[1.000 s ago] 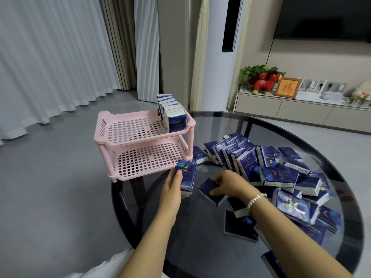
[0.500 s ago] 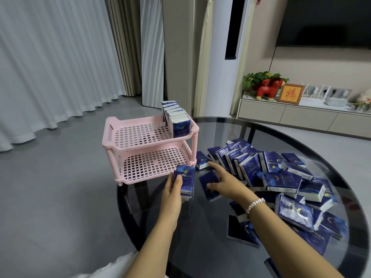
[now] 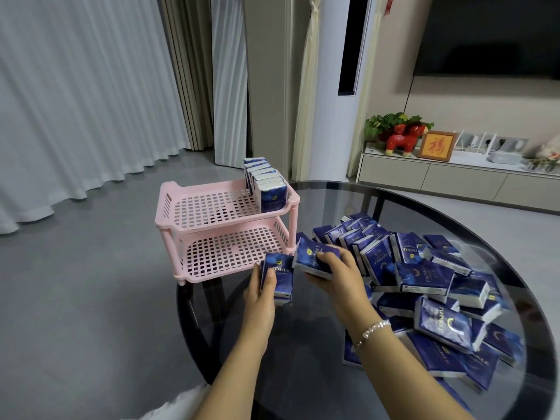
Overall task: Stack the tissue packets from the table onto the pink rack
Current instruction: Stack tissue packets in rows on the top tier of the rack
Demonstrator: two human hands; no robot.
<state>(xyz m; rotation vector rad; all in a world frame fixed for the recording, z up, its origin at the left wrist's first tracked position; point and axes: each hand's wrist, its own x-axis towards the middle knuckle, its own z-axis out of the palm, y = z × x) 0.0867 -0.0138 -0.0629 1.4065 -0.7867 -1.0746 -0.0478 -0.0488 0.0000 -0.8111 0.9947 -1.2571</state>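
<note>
The tissue packets (image 3: 424,274) are deep blue with white edges and pale lettering. The two-tier rack (image 3: 212,225) is pink with a square grid pattern. The round glass surface (image 3: 318,344) is dark and smoky. A white beaded bracelet (image 3: 371,328) circles one wrist.

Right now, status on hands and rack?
Left hand grips packets. Right hand grips one packet. Pink rack: top row started, nothing blocking.

Rack (image 3: 169,219) at the table's (image 3: 424,204) left edge, a packet row (image 3: 266,186) on its top shelf, loose packets (image 3: 424,274) to its right.
</note>
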